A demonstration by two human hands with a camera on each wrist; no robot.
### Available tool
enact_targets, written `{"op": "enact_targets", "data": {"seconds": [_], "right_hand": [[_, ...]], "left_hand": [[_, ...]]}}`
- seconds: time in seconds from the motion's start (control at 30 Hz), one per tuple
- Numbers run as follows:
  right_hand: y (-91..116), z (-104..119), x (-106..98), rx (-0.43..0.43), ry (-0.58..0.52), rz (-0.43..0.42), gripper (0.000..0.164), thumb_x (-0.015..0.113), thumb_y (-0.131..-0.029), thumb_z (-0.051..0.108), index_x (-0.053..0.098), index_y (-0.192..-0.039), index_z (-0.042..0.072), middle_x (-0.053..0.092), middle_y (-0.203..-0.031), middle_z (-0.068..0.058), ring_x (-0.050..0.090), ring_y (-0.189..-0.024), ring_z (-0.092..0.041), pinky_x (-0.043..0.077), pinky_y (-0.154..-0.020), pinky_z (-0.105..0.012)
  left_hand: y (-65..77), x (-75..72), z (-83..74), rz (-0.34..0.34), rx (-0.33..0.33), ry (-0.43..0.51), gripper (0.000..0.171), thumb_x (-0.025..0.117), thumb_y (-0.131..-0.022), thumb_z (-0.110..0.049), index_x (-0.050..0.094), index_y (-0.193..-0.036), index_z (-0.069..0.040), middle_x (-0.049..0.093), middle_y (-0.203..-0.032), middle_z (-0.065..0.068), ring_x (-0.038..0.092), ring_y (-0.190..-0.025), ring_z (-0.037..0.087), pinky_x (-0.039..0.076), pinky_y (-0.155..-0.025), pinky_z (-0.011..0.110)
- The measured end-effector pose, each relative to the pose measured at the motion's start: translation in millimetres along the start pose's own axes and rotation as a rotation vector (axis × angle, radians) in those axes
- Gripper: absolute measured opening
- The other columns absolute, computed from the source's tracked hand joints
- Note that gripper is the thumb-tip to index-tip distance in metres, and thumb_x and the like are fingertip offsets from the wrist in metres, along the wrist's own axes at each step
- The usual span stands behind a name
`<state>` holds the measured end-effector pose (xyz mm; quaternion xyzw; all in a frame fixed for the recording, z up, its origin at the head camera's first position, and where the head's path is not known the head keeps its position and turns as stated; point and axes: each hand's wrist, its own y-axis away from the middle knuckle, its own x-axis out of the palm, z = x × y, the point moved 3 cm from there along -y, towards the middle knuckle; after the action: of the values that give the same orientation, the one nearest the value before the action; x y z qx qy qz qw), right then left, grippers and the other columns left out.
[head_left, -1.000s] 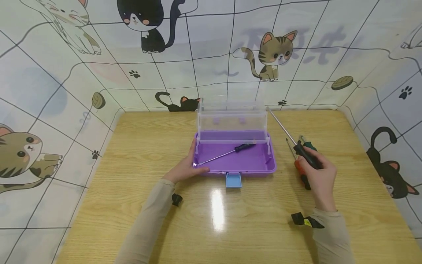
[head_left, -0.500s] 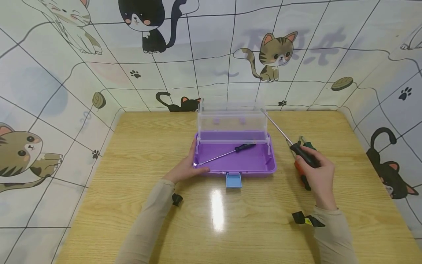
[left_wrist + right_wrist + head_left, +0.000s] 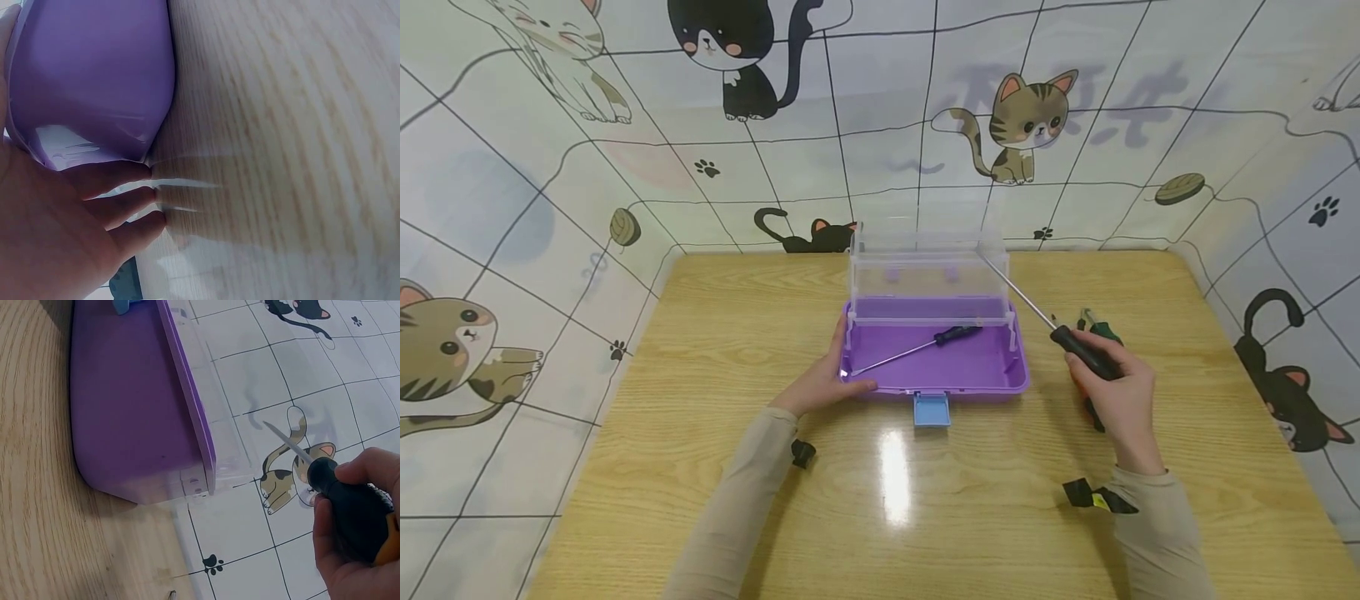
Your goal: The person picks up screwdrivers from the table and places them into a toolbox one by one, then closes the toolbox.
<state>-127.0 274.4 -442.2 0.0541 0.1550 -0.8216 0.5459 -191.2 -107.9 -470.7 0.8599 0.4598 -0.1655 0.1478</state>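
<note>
A purple toolbox [image 3: 925, 388] stands on the table with its clear lid [image 3: 928, 279] raised behind it. Inside lies a screwdriver [image 3: 956, 335] with a black handle, its shaft pointing to the front left. My left hand [image 3: 823, 385] holds the box's left front corner, thumb along the front rim, fingers against the side [image 3: 94, 81]. My right hand [image 3: 1123, 400] grips a long screwdriver [image 3: 1086, 353] by its black handle, right of the box. Its shaft slants up and left, the tip in front of the lid's right part in the head view. In the right wrist view the handle [image 3: 353, 509] shows an orange part.
Partly hidden behind my right hand, a green-handled tool [image 3: 1105, 332] and a red-and-black-handled screwdriver [image 3: 1095, 414] lie on the wooden table [image 3: 737, 325]. A blue latch [image 3: 931, 410] hangs off the box front. Cat-printed sheets enclose the back and sides.
My right hand has moved slightly left, carrying the long screwdriver, whose tip has come from beside the lid to in front of it. The left hand and the toolbox have stayed put.
</note>
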Motion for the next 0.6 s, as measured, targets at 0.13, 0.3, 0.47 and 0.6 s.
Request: {"op": "enact_targets", "data": {"seconds": [0.13,0.3,0.47,0.6], "right_hand": [[1,-3,1,0.002,0.001,0.037,0.035,0.072,-0.083,-0.003,0.069,-0.117,-0.001,0.066,-0.106,0.008,0.06,-0.089,-0.008,0.049,-0.064,-0.013],[2,-7,3,-0.001,0.008,0.107,0.035,0.071,-0.084,-0.003,0.068,-0.118,0.0,0.066,-0.112,0.007,0.06,-0.097,-0.007,0.049,-0.074,-0.013],[4,-9,7,0.005,0.015,0.153,0.036,0.073,-0.085,0.002,0.067,-0.121,0.0,0.066,-0.109,0.013,0.062,-0.091,-0.006,0.05,-0.07,-0.014],[5,-11,10,-0.033,-0.013,0.183,0.037,0.072,-0.084,-0.001,0.066,-0.12,-0.002,0.066,-0.11,0.012,0.063,-0.09,-0.006,0.051,-0.069,-0.015]], "left_hand": [[-5.1,3.4,19.0,-0.023,0.007,-0.023,0.122,0.079,-0.081,-0.019,-0.021,-0.152,-0.018,-0.001,-0.159,0.018,0.025,-0.136,0.047,0.022,-0.109,0.057],[-10.8,5.6,39.2,-0.04,-0.009,-0.063,0.126,0.081,-0.079,-0.027,-0.023,-0.151,-0.03,0.0,-0.16,0.011,0.029,-0.137,0.041,0.025,-0.11,0.052],[-11.4,5.5,40.4,-0.035,-0.01,-0.062,0.128,0.082,-0.078,-0.029,-0.023,-0.151,-0.031,0.0,-0.161,0.01,0.032,-0.135,0.04,0.026,-0.11,0.049],[-11.5,5.1,39.6,-0.033,-0.011,-0.055,0.128,0.082,-0.078,-0.027,-0.023,-0.151,-0.03,0.007,-0.16,0.014,0.036,-0.133,0.04,0.028,-0.11,0.048]]}}
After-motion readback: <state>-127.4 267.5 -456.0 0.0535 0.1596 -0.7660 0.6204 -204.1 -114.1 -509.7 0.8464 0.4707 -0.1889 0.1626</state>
